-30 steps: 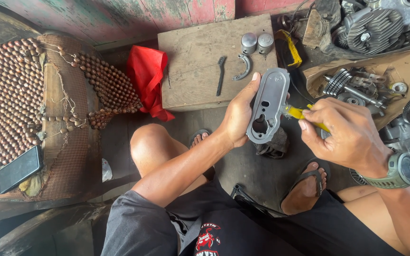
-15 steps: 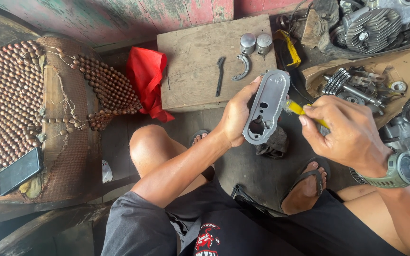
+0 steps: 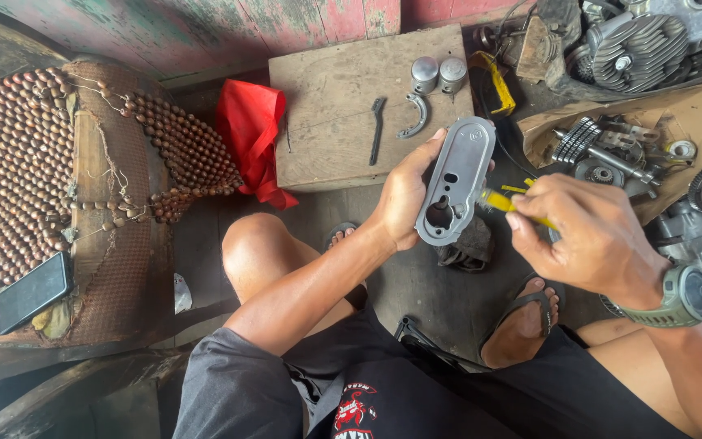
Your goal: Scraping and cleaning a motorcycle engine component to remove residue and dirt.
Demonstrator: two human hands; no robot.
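Metal cover plate (image 3: 454,183), grey and oblong, stands upright in the left hand (image 3: 404,195), thumb on its near edge and fingers curled behind it. The right hand (image 3: 591,236), just beside it, is closed around a yellow-handled tool (image 3: 507,202) whose tip touches the plate's right edge. Behind them, a wooden board (image 3: 335,97) carries two small metal cylinders (image 3: 438,75) at its far right corner.

Your cover (image 3: 454,183) is plain grey metal, your tool (image 3: 507,201) yellow. The cloth (image 3: 255,138) is bright red, the bead mat (image 3: 10,162) brown and dotted in rows, your watch (image 3: 682,297) olive green, the phone (image 3: 32,291) black.
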